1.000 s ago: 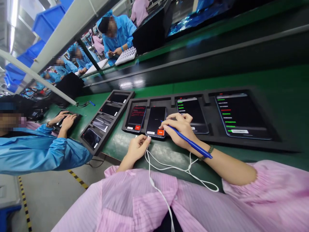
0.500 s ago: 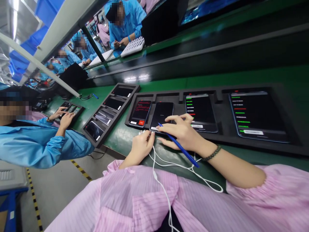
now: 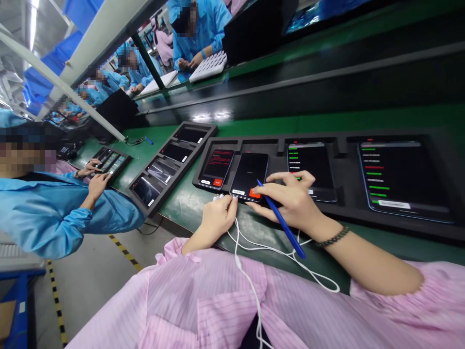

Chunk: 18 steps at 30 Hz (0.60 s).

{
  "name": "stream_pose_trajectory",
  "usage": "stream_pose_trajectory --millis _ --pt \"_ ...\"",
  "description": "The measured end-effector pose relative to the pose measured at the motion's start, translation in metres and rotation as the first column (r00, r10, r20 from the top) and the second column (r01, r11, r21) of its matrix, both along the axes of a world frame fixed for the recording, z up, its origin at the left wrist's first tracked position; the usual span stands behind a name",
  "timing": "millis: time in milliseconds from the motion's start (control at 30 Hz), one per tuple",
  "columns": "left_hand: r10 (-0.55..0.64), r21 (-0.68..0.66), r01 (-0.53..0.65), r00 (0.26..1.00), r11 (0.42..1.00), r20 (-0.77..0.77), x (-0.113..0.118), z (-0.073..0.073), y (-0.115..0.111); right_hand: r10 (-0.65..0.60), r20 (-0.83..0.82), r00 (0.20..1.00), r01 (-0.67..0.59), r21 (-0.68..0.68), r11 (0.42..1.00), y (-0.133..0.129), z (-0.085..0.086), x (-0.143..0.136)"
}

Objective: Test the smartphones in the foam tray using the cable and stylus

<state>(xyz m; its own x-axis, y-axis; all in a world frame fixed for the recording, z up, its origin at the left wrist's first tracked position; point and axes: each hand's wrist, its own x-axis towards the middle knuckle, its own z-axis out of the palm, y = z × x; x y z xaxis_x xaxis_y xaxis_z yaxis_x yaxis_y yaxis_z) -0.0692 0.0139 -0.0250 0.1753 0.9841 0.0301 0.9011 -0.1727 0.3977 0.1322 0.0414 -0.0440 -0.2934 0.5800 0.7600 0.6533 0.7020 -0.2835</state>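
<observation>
No wording is legible: the first phone (image 3: 249, 169), at the tip of the blue pen (image 3: 282, 223), bears a white label (image 3: 237, 192) and a red box (image 3: 253, 195), both too small to read. Left of the pen, the second phone (image 3: 214, 170) shows tiny red lines (image 3: 221, 157) above a similar pair; right of it, the third phone (image 3: 316, 167) and fourth phone (image 3: 414, 177) carry unreadable green, white and red rows (image 3: 374, 173).

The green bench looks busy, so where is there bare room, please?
Bare green bench lies between the wide phone tray and dark ledge, with a patch between slanted tray and left hand. It's crowded around the right hand, blue pen and white cable.
</observation>
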Motion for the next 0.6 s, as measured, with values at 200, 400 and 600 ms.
stream_pose_trajectory --millis 200,400,600 --pt "-0.019 -0.022 0.019 1.000 1.000 0.015 0.000 0.000 0.001 0.025 0.035 0.999 -0.025 0.002 1.000 0.001 -0.003 -0.002" --pt "0.078 -0.222 0.022 0.899 0.975 0.431 -0.003 -0.001 0.011 -0.067 0.046 0.997 0.068 -0.026 0.997 0.000 -0.005 -0.005" --pt "0.190 -0.647 0.436 0.719 0.625 0.668 -0.013 0.009 0.003 -0.273 0.020 0.962 0.271 0.059 0.961 0.000 -0.003 -0.008"
